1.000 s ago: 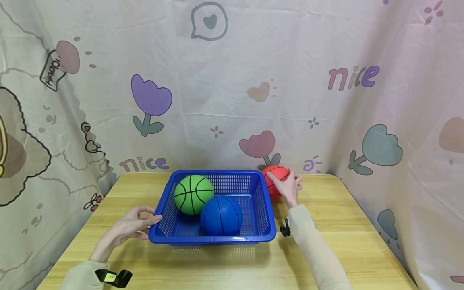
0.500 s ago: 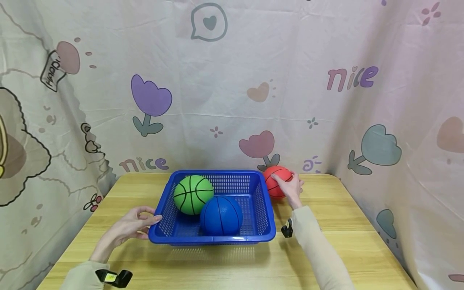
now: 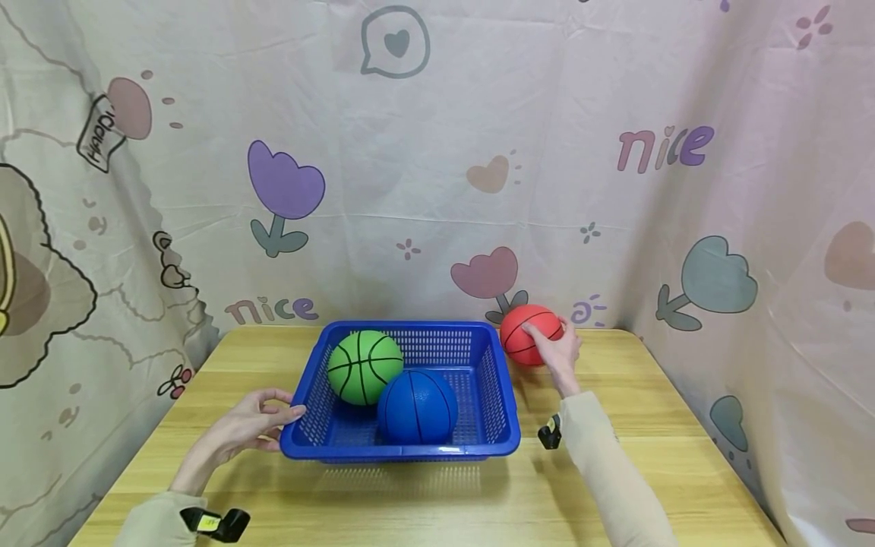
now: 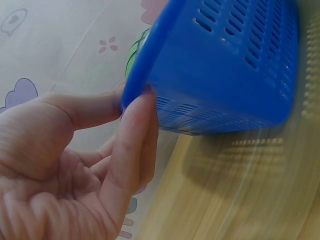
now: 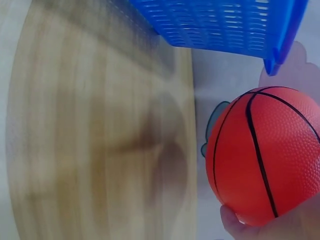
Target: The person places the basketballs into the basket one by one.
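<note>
My left hand (image 3: 249,422) pinches the left rim of a blue plastic basket (image 3: 399,453); in the left wrist view, the thumb and fingers (image 4: 135,130) close over the rim from both sides. Inside the basket, a green toy basketball (image 3: 365,367) lies at the back left and a blue toy basketball (image 3: 418,407) in front of it. Beyond the basket's back right corner, my right hand (image 3: 559,353) grips a red toy basketball (image 3: 526,338) from its right side. In the right wrist view the red ball (image 5: 262,155) is held off the table, its shadow falling on the wood.
The basket stands on a light wooden table (image 3: 601,448). A printed cloth curtain (image 3: 410,190) hangs behind the table and along both sides. Each wrist carries a small black camera (image 3: 215,524).
My right hand has taken the red ball a little to the right and up, away from the basket's corner. The left hand, the basket and the balls inside have stayed put.
</note>
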A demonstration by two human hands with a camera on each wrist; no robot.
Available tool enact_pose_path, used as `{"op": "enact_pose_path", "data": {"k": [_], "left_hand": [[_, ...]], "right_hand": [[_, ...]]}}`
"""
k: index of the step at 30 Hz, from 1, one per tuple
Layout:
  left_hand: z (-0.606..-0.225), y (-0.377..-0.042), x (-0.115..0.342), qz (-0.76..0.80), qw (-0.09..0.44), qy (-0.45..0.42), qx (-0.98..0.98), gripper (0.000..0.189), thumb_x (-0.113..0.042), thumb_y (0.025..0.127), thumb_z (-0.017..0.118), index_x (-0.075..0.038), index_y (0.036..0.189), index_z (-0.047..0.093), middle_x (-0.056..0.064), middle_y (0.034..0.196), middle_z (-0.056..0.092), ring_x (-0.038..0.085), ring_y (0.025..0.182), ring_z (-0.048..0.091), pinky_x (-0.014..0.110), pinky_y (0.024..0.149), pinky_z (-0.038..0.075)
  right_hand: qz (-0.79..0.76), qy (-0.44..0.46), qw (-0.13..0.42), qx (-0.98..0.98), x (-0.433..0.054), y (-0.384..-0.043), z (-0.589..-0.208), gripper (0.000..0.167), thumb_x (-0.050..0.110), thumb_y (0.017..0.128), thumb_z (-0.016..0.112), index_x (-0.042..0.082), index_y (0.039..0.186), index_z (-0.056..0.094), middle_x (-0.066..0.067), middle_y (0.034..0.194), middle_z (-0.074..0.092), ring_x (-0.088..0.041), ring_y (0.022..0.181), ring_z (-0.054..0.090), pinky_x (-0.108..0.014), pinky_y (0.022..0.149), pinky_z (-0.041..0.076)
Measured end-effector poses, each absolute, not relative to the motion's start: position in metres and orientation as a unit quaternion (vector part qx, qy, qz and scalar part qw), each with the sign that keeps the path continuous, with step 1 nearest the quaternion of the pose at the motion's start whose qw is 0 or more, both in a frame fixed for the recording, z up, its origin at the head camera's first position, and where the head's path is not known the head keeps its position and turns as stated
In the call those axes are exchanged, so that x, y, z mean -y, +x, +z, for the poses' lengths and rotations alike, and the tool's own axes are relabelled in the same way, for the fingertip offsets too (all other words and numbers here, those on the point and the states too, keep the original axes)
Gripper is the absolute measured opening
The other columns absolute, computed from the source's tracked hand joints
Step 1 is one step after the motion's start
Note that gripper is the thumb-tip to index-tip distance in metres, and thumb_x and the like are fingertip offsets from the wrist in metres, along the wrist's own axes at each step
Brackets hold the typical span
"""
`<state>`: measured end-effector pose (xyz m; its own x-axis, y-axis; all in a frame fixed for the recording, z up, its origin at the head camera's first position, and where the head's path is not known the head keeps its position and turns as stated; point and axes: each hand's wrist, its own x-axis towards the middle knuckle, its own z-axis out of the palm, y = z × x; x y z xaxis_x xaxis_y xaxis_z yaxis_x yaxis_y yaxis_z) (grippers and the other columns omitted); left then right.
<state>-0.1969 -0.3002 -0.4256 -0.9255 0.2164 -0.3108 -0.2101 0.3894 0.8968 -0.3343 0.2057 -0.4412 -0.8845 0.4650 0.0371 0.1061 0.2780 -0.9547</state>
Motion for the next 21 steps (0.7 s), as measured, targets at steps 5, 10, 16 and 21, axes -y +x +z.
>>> {"op": "enact_pose_path", "data": {"k": [5,10,16,21], "left_hand": [[-0.426,-0.197,0.300,0.555,0.193,0.005,-0.809,0.062,-0.031,0.101,0.062,0.009,0.137,0.031,0.005,0.099,0.069,0.015,0.079,0.067,0.030,0.066,0.061],[-0.426,-0.197,0.300,0.558,0.193,0.007,-0.807,0.062,-0.031,0.101,0.062,0.009,0.137,0.031,0.005,0.099,0.069,0.015,0.079,0.068,0.030,0.066,0.061],[-0.426,-0.198,0.302,0.556,0.194,0.011,-0.808,0.061,-0.031,0.101,0.061,0.009,0.136,0.031,0.005,0.099,0.069,0.015,0.079,0.068,0.031,0.067,0.062],[-0.425,-0.197,0.300,0.557,0.194,0.008,-0.807,0.063,-0.032,0.100,0.063,0.009,0.136,0.032,0.005,0.099,0.069,0.016,0.080,0.068,0.031,0.068,0.062]], "right_hand": [[0.598,-0.156,0.177,0.766,-0.208,-0.335,-0.433,0.085,0.039,0.081,0.080,0.014,0.151,0.038,-0.022,0.152,0.031,-0.039,0.138,0.038,-0.060,0.114,0.040],[0.622,-0.114,0.190,0.751,-0.208,-0.333,-0.424,0.085,0.036,0.083,0.080,0.016,0.153,0.035,-0.018,0.155,0.032,-0.035,0.138,0.038,-0.058,0.114,0.041],[0.636,-0.068,0.202,0.742,-0.206,-0.331,-0.414,0.082,0.031,0.083,0.080,0.018,0.152,0.038,-0.013,0.152,0.038,-0.029,0.130,0.040,-0.052,0.108,0.045],[0.636,-0.001,0.193,0.747,-0.200,-0.327,-0.405,0.078,0.025,0.083,0.080,0.017,0.150,0.041,-0.013,0.148,0.044,-0.029,0.123,0.045,-0.048,0.102,0.045]]}}
